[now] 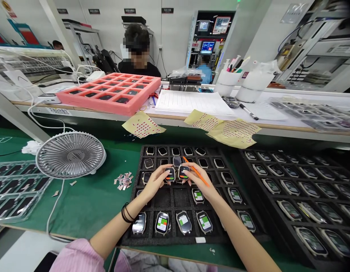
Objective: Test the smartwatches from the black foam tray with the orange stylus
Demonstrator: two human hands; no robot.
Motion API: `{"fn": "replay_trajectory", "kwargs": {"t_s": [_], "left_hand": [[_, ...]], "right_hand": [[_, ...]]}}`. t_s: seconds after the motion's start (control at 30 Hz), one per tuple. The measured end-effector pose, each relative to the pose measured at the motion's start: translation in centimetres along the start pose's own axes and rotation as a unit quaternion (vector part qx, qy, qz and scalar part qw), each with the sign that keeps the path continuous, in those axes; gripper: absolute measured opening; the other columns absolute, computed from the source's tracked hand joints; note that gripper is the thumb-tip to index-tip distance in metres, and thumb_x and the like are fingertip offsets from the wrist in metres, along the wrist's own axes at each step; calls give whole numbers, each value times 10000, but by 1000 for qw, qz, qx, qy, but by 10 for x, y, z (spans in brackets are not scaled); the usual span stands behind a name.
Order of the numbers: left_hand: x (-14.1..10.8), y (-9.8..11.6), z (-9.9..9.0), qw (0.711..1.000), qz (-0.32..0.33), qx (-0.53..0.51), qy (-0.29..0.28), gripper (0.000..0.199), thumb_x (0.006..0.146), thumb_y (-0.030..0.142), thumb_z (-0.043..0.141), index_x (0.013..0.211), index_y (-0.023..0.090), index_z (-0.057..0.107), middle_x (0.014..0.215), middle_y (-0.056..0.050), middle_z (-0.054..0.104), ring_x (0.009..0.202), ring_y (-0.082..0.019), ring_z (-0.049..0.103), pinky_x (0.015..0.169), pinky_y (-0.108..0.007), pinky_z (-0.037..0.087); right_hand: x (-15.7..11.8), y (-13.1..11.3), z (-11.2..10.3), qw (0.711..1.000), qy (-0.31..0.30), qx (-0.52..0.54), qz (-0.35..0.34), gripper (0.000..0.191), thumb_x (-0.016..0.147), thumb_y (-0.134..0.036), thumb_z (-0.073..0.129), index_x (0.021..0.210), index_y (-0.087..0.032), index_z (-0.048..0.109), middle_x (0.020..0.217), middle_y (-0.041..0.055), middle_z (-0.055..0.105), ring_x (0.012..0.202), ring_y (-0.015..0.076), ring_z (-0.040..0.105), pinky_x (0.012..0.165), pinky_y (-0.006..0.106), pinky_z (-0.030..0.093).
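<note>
My left hand [156, 180] grips a square smartwatch body [169, 174], its thumb on the lit screen. Close beside it, a second smartwatch body [184, 172] sits in my right hand [202, 186], also with the thumb on its face. A thin orange stick [198, 173] lies slantwise across the right hand, apparently held in it. Both watches are above a black foam tray [191, 240] with many pockets. Several watches rest in the tray, some with green and white screens, such as the front watch [162, 223]; others are dark.
To the right stands another black tray [279, 223] of watches. At left are a white fan [71, 155], a pile of small strips [124, 181] and clear plastic trays [22, 189]. The shelf ahead carries a pink foam tray [129, 107] and papers [191, 102]. A person [139, 70] sits beyond.
</note>
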State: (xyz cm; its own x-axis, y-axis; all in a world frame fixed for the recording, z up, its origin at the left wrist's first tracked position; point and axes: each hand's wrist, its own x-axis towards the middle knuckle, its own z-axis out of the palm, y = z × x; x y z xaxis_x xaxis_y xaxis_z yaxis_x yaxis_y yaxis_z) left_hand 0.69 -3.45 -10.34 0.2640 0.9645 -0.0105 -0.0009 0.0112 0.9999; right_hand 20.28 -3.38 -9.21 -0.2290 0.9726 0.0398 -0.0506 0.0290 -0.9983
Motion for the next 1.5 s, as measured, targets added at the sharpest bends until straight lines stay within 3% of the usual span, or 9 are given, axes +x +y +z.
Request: {"fn": "replay_trajectory", "kwargs": {"t_s": [0.23,0.63,0.77,1.0,1.3,1.4,1.5], "left_hand": [[1,-3,2,1000,11,-9,-2,447,808,446,590,1153,162,563,754,-7,533,524,-74,378,428,-190,260],[1,-1,0,1000,3,13,2,441,852,450,520,1174,153,565,770,-21,584,508,-80,465,428,-186,297],[0,-2,2,1000,10,5,8,437,836,414,561,1203,179,543,885,-42,602,575,-88,482,443,-181,324],[3,-9,2,999,30,-20,2,466,803,352,623,1221,184,504,1066,-84,605,788,-152,572,652,-249,490],[3,-13,1,999,46,-2,0,476,802,328,632,1230,175,490,1116,-103,609,950,-200,592,757,-286,500],[3,-11,2,999,50,3,10,464,787,338,647,1200,177,513,1095,-91,612,928,-194,595,726,-268,501],[2,-6,1,999,37,1,17,429,823,391,591,1194,186,533,1002,-63,620,728,-134,572,594,-224,474]], "right_hand": [[1,1,0,1000,0,20,-7,217,853,-355,570,1012,-210,605,739,16,623,580,160,638,448,247,431],[1,3,-2,999,-11,30,-18,209,858,-344,582,1016,-211,611,719,7,614,591,159,643,463,243,451],[1,5,-1,999,-17,43,-16,240,844,-331,603,1060,-227,588,853,25,635,645,163,660,468,242,457],[2,10,0,998,-49,46,-20,359,797,-268,667,1128,-245,528,1005,41,614,776,177,676,494,223,466],[1,9,-2,998,-48,46,-22,321,821,-298,635,1122,-237,542,1019,44,613,728,158,670,502,232,465],[0,7,-1,998,-35,41,-17,294,824,-321,628,1095,-231,559,988,40,620,679,150,660,495,239,455],[0,5,0,999,-16,28,-9,267,817,-330,638,1052,-220,575,875,22,629,617,141,639,486,241,438]]}}
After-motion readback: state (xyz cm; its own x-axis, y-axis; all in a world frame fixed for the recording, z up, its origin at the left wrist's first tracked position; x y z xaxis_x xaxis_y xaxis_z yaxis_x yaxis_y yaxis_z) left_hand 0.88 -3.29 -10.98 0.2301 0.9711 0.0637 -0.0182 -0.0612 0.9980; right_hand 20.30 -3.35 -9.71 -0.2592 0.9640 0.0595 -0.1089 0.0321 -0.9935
